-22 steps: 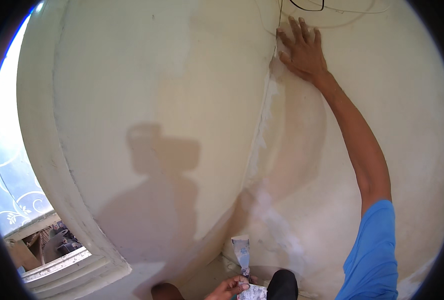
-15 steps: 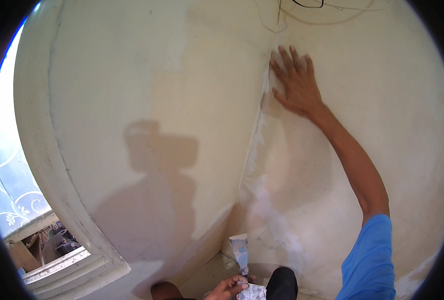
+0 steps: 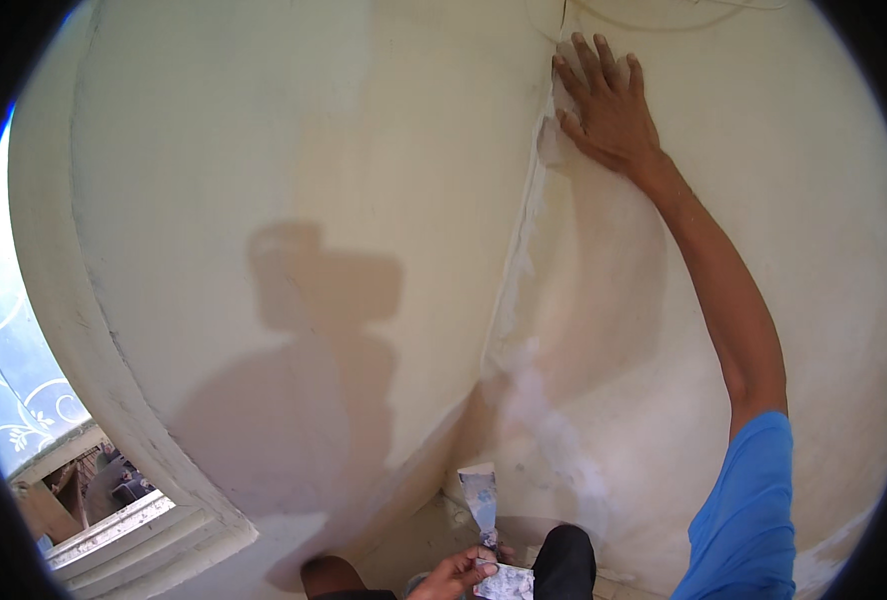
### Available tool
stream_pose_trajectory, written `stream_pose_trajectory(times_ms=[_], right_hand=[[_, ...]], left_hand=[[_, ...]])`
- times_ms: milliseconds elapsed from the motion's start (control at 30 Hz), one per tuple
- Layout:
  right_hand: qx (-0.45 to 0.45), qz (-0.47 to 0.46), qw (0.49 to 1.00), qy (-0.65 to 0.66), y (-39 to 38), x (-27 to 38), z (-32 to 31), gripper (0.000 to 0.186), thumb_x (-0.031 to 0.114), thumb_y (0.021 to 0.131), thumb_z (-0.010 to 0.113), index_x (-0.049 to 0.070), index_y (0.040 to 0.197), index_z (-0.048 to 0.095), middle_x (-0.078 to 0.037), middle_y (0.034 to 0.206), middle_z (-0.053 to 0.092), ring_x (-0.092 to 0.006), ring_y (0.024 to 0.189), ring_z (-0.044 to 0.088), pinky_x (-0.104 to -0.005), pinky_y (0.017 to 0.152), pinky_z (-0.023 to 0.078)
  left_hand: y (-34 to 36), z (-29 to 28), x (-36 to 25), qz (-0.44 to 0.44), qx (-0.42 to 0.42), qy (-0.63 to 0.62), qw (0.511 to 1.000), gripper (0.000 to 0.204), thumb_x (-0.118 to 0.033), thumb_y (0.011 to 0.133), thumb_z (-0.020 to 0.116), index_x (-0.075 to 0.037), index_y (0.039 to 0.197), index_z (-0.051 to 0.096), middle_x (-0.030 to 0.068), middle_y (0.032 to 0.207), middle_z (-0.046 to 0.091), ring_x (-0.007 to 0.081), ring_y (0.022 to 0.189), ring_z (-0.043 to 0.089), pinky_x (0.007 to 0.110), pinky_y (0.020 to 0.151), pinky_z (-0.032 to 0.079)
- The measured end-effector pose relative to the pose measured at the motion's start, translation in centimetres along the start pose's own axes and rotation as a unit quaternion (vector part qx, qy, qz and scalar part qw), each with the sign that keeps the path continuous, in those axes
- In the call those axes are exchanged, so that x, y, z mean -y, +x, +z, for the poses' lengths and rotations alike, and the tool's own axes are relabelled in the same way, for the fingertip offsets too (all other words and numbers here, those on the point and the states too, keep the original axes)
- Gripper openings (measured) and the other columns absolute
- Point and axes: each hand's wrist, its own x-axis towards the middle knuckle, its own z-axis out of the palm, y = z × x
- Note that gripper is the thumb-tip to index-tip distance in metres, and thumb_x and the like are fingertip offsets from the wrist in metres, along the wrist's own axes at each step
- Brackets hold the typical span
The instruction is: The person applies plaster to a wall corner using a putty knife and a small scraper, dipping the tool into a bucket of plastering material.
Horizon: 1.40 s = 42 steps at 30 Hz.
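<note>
One-handed, worked just beside a long, ragged strip of whitish filler (image 3: 517, 272) in the inside corner between a cream plastered left wall (image 3: 204, 130) and a matching right wall (image 3: 794, 200). Rested the bare right hand (image 3: 612, 115) seemingly flat on the right wall by the strip's upper end, fingers splayed and loose, clasping nothing visible; could not tell about anything thin under the palm. Saw a narrow dark crack (image 3: 564, 14) in the corner above the fingertips, so judged the lower length mostly covered and the top likely unfilled. Judged the finish rough too: uneven edges on the strip, and a broad, cloudy white patch (image 3: 564, 450) lower on the right wall, perhaps wanting smoothing. Down low, well apart from the strip, gripped a smeared, flat-bladed metal putty knife (image 3: 481, 498) in the curled fingers of the bare left hand (image 3: 454, 575), blade upward; had a white-caked rectangular plate (image 3: 505, 582) against the same hand, exact hold unclear. Noted a dark-clothed knee (image 3: 567, 560) just beside the plate, a bright blue short sleeve (image 3: 749, 490) on the right arm, a brown head-and-shoulders shadow (image 3: 324, 290) on the left wall and, at far left, a pale moulded window frame (image 3: 204, 540) near a blue panel (image 3: 19, 370) with white scrolls.
</note>
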Motion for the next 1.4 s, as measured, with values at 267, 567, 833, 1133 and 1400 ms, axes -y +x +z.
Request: stream_pose_trajectory(times_ms=[267, 567, 833, 1133, 1400], right_hand=[[0.072, -0.048, 0.988, 0.124, -7.1, 5.2, -2.1, 0.070, 0.041, 0.085, 0.055, 0.008, 0.145, 0.042, -0.012, 0.159, 0.022, -0.0320, 0.148, 0.013, -0.0603, 0.116, 0.011], [-0.010, 0.016, 0.998, 0.054, -2.1, 1.6, -0.8, 0.066, 0.043, 0.090, 0.052, 0.010, 0.146, 0.041, -0.014, 0.158, 0.024, -0.0340, 0.146, 0.018, -0.0614, 0.113, 0.016], [0.132, -0.095, 0.975, 0.149, -9.0, 6.7, -3.2, 0.070, 0.047, 0.088, 0.054, 0.013, 0.147, 0.039, -0.014, 0.160, 0.020, -0.0314, 0.148, 0.015, -0.0607, 0.114, 0.015], [0.043, 0.020, 0.995, -0.093, 3.0, -4.4, -1.3, 0.064, 0.050, 0.094, 0.047, 0.025, 0.151, 0.033, -0.011, 0.160, 0.019, -0.0309, 0.148, 0.014, -0.0594, 0.115, 0.014], [0.080, -0.111, 0.988, 0.073, -6.2, 0.5, -2.0, 0.074, 0.058, 0.085, 0.057, 0.023, 0.147, 0.039, -0.011, 0.160, 0.020, -0.0307, 0.149, 0.013, -0.0590, 0.117, 0.012]], left_hand=[[-0.5, 0.3, -0.2, -0.011, -0.044, -0.001, 0.999, 0.009, -0.015, 0.091, 0.066, -0.008, 0.096, 0.062, -0.0051, 0.077, 0.054, 0.0068, 0.071, 0.046, 0.025, 0.065, 0.037], [-1.0, 1.2, -1.6, -0.020, -0.035, 0.007, 0.999, 0.010, -0.017, 0.092, 0.065, -0.010, 0.096, 0.061, -0.0066, 0.075, 0.051, 0.0063, 0.068, 0.044, 0.024, 0.062, 0.035], [-1.1, 0.8, -2.4, -0.010, -0.035, 0.012, 0.999, 0.009, -0.017, 0.092, 0.065, -0.010, 0.095, 0.061, -0.0074, 0.076, 0.050, 0.0054, 0.069, 0.043, 0.024, 0.063, 0.035], [-0.8, 1.0, -1.6, -0.006, -0.014, -0.013, 1.000, 0.009, -0.018, 0.093, 0.064, -0.010, 0.096, 0.061, -0.0073, 0.077, 0.051, 0.0054, 0.069, 0.043, 0.023, 0.063, 0.035], [-0.6, 0.6, -1.1, -0.022, -0.022, 0.004, 1.000, 0.011, -0.019, 0.093, 0.064, -0.009, 0.096, 0.061, -0.0059, 0.079, 0.053, 0.0067, 0.071, 0.046, 0.025, 0.065, 0.038]])
